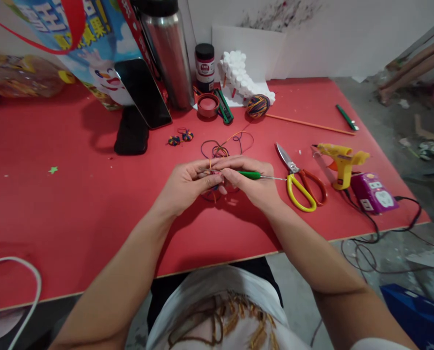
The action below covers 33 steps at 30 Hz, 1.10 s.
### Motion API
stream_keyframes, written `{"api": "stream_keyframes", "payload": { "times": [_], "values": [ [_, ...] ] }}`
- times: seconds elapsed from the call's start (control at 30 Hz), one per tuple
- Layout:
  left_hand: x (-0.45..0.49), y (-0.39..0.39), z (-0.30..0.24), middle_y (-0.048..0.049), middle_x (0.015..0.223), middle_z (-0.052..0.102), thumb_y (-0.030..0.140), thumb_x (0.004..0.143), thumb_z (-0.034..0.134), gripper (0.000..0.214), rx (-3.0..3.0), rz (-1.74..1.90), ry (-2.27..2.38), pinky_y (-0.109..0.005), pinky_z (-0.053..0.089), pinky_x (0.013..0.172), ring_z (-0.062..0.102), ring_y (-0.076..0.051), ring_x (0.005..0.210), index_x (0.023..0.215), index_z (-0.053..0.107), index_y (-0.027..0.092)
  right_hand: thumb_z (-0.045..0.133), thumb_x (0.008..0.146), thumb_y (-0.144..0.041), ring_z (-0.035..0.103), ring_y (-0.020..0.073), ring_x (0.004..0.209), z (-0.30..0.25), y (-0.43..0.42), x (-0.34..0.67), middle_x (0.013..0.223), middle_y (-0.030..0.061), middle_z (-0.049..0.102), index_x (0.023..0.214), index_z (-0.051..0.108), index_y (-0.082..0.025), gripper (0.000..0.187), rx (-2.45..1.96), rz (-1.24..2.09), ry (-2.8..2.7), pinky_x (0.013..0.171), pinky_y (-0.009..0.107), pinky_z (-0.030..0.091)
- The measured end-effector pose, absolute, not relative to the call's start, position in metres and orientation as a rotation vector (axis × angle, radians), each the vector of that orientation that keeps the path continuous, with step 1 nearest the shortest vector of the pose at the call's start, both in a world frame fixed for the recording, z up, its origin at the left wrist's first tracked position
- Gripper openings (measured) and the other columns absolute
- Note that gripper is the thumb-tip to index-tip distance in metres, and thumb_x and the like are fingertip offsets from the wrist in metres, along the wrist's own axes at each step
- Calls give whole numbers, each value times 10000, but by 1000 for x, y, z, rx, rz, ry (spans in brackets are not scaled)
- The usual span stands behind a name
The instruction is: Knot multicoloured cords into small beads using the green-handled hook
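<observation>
- Two hands meet close above the red table (74,214), fingertips almost together: my left hand (187,185) pinches the small yarn work (214,187) between thumb and forefinger, and my right hand (254,181) grips the green-handled hook (251,174).
- The yarn work sits between my fingers, near the table's front edge; my fingertips cover most of it, so I can't tell whether the hook's end is inside a loop.
- A stitch could slip, I'd judge, if my left pinch loosened or the hook snagged only part of the strand.
- Just beyond my hands lies the loose yarn (220,149) in overlapping coils; a sharp tug could draw those into a knot.
- The yarn ball (258,106) rests farther back, beside the orange stick (312,124), and might roll if pulled hard.
- To my right, the hook's bare shaft points at the yellow handle of the scissors (293,167); a wide swing of my wrist could knock them.
- The glue gun (344,165) lies beyond, its cord running toward the table edge, where a careless elbow might catch it.
- Two small yarn pieces (181,137) lie left of the coils, easily brushed aside by a sweeping hand.
</observation>
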<state>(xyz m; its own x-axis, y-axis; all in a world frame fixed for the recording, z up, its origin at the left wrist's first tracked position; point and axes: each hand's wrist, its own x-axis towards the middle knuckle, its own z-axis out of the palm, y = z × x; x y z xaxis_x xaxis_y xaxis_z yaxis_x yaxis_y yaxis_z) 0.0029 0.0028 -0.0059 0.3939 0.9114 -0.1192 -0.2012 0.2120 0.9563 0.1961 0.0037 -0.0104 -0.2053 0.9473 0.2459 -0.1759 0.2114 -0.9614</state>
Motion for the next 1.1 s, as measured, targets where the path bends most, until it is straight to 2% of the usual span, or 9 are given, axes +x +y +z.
{"api": "stream_keyframes", "payload": {
  "times": [0.1, 0.23, 0.37, 0.53, 0.73, 0.83, 0.9, 0.97, 1.1],
  "values": [
    [5, 3, -7, -43, 958, 863, 203, 720, 1015, 511, 1030, 956, 839, -208, 644, 757, 791, -137, 775, 1210, 873, 234, 841, 904, -306, 693, 102, 587, -10, 3, 195, 908, 26, 866, 944, 875, -218, 102, -836, 1339, -1292, 602, 270, 619],
    [5, 3, -11, -39, 1156, 862, 131, 682, 1018, 573, 1013, 1017, 849, -230, 662, 866, 806, -163, 976, 1214, 874, 287, 852, 902, -309, 651, 90, 574, -14, 4, 195, 829, 9, 850, 955, 884, -230, 100, -851, 1334, -1219, 600, 258, 586],
    [3, 5, -15, -28, 1105, 857, 131, 732, 993, 493, 1025, 1090, 795, -187, 647, 845, 773, -123, 940, 1184, 885, 295, 863, 908, -338, 634, 88, 568, -21, 7, 196, 820, -3, 838, 952, 877, -254, 96, -835, 1345, -1087, 552, 247, 499],
    [2, 8, -17, -31, 1083, 850, 135, 750, 985, 442, 1004, 1144, 752, -169, 647, 847, 758, -109, 934, 1157, 892, 281, 852, 926, -343, 629, 98, 592, -23, 9, 196, 900, 8, 865, 959, 866, -260, 91, -818, 1325, -1060, 603, 274, 518],
    [4, 5, -14, -25, 941, 819, 161, 803, 957, 358, 986, 1145, 798, -152, 633, 777, 741, -93, 827, 1141, 896, 261, 850, 942, -337, 555, 89, 572, -23, 9, 196, 756, -22, 785, 965, 883, -282, 68, -797, 1304, -1081, 577, 264, 442],
    [3, 4, -13, 4, 809, 773, 151, 773, 974, 425, 982, 1129, 806, -146, 622, 730, 721, -81, 732, 1176, 887, 254, 844, 946, -354, 619, 113, 649, -19, 6, 197, 886, 2, 827, 986, 887, -284, 91, -823, 1241, -1177, 616, 282, 494],
    [4, 4, -11, 0, 836, 800, 136, 734, 994, 481, 966, 1120, 803, -160, 632, 746, 749, -94, 751, 1187, 882, 254, 828, 959, -344, 679, 123, 714, -16, 3, 197, 1053, 29, 863, 1011, 889, -281, 101, -816, 1192, -1268, 653, 290, 541],
    [5, 2, -8, -23, 937, 846, 115, 696, 1009, 516, 942, 1104, 812, -178, 646, 778, 788, -116, 814, 1177, 881, 251, 825, 962, -326, 703, 113, 691, -13, 0, 196, 1103, 37, 869, 1023, 890, -277, 101, -794, 1210, -1324, 643, 284, 555],
    [9, 0, -1, -29, 977, 865, 63, 645, 1015, 554, 942, 1096, 821, -186, 651, 816, 807, -124, 847, 1153, 883, 241, 843, 949, -309, 632, 80, 552, -13, 0, 194, 754, -15, 793, 996, 892, -267, 80, -799, 1376, -1208, 553, 240, 477]
  ]
}}
